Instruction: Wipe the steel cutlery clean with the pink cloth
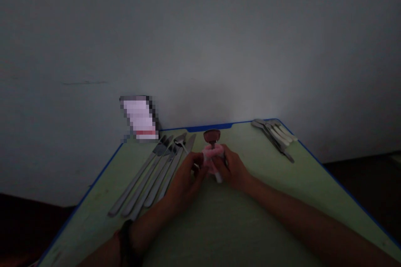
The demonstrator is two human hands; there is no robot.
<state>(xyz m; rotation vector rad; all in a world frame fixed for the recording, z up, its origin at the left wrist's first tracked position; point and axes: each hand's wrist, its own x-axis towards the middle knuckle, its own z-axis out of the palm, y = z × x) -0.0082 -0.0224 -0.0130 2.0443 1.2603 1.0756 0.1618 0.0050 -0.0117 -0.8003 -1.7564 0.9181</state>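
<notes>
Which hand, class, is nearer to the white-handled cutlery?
Right. The right hand holds the pink cloth, left of the white-handled cutlery; the left hand is farther left, across the cloth.

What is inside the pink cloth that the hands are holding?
A spoon passes into the pink cloth: its bowl shows above, and a pale end, probably its handle, below. The cloth and hands cover the part between.

My green, blue-edged table (200, 229) spans the lower frame; on it I have cutlery (142, 185) left of centre, a second pile (273, 138) at right, a phone (140, 119) propped left.
</notes>
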